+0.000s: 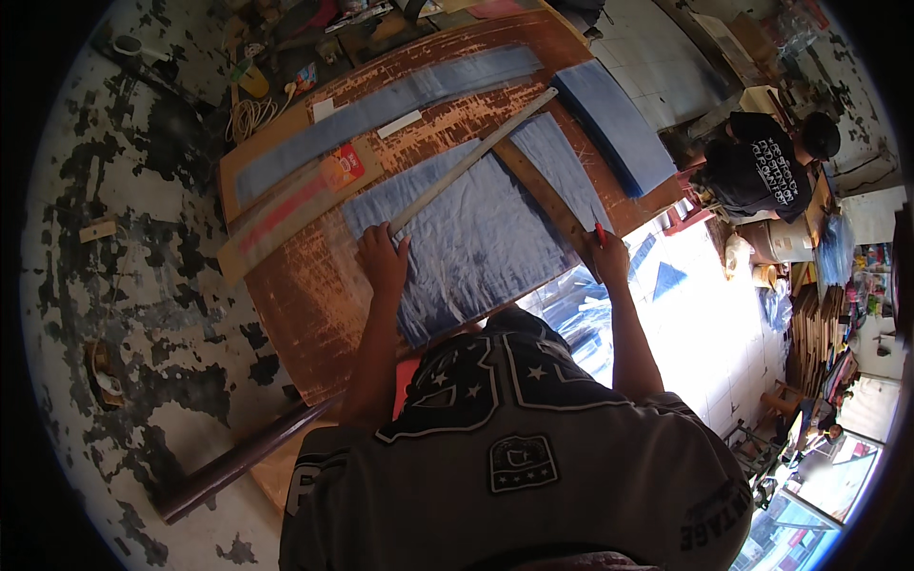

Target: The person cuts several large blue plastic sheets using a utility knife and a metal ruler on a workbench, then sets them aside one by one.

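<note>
A crinkled blue sheet (457, 228) lies on a worn reddish-brown table. Slanting across it is a long pale straightedge (466, 167), its near end at my left hand (384, 259). That hand's fingers lie apart on the sheet's left edge, beside the straightedge. At the right, my right hand (610, 257) is closed around a slim red pen-like tool (600, 234); its exact kind is too small to make out. The same hand is beside the lower end of a curved brown wooden strip (543, 195), which crosses the sheet. Whether it also grips the strip cannot be told.
A long blue strip (381, 114) lies along the far table (305, 324) side. A folded blue stack (614, 124) sits at the right corner. Coiled cord (252, 119) is at the far left. Another person (757, 167) in black sits at right, near stacked boards (814, 328).
</note>
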